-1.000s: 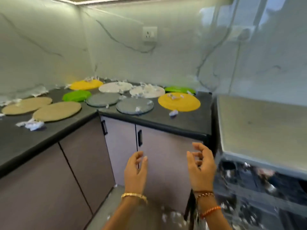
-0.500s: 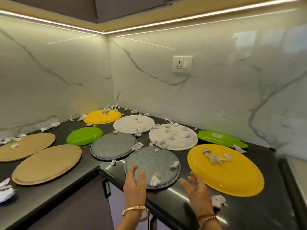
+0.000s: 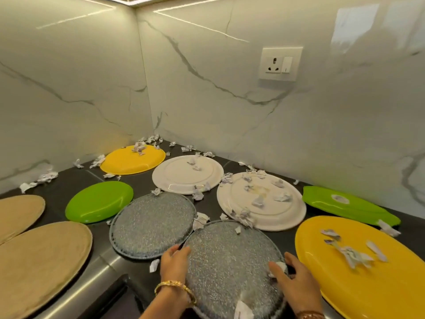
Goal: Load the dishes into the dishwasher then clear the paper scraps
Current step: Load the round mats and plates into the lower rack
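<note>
A grey speckled plate (image 3: 230, 261) lies at the front of the black counter (image 3: 76, 178). My left hand (image 3: 173, 261) grips its left rim, thumb on top. On the plate's right rim, my right hand (image 3: 295, 282) holds the edge, with a paper scrap (image 3: 279, 265) under the fingers. A second grey plate (image 3: 153, 224) sits just left of it. Behind stand two white plates (image 3: 187, 173) (image 3: 261, 201), two yellow plates (image 3: 133, 160) (image 3: 358, 270) and two green ones (image 3: 99, 202) (image 3: 347, 206). Crumpled paper scraps (image 3: 349, 252) litter plates and counter.
Two tan round mats (image 3: 39, 261) (image 3: 16, 212) lie at the left of the counter. Marble walls meet in the far corner, with a wall socket (image 3: 279, 64) on the right wall. More scraps (image 3: 41, 179) sit along the left wall.
The view has moved closer to the counter. Both hands have reached forward and taken hold of the front grey plate's opposite rims.
</note>
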Tool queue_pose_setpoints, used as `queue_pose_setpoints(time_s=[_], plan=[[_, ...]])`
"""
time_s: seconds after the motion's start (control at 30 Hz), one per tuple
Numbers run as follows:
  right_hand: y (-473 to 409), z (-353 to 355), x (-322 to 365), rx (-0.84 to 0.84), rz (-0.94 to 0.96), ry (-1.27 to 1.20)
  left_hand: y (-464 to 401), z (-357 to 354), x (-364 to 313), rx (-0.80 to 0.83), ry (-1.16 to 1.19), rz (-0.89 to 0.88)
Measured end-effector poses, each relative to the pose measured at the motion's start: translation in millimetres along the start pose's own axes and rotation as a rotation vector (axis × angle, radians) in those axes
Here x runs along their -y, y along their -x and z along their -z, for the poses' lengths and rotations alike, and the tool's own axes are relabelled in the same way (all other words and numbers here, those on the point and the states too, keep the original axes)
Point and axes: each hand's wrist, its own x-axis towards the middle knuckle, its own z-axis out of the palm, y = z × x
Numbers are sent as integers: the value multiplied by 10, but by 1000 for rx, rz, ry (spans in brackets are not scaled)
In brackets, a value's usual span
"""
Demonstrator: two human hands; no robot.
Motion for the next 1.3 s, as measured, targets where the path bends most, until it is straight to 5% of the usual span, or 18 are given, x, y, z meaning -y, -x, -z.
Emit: queue_pose_setpoints(time_s=[0.27, 0.47, 0.67, 0.93, 1.03, 1.17, 1.3], plan=[[-112, 95, 67, 117, -37, -9, -282, -17, -169, 238, 47, 259], [-186, 86, 242, 176, -73, -411, -359, -50, -344, 171, 86, 104], [-275, -65, 317, 125, -19, -511, -338, -36, -449, -16, 391, -103], [-260, -663, 685, -190, 354, -74, -411, 99, -1037, -89, 571, -461], [-236, -964, 889, -281, 504, 108, -601, 330, -1299, -169, 657, -390], [-274, -1295, 1130, 18, 362, 229, -1061, 776, -1414, -147, 707, -138], [-377, -1547, 1234, -5, 399, 564, -1401, 1071, -1388, -133, 657, -48]])
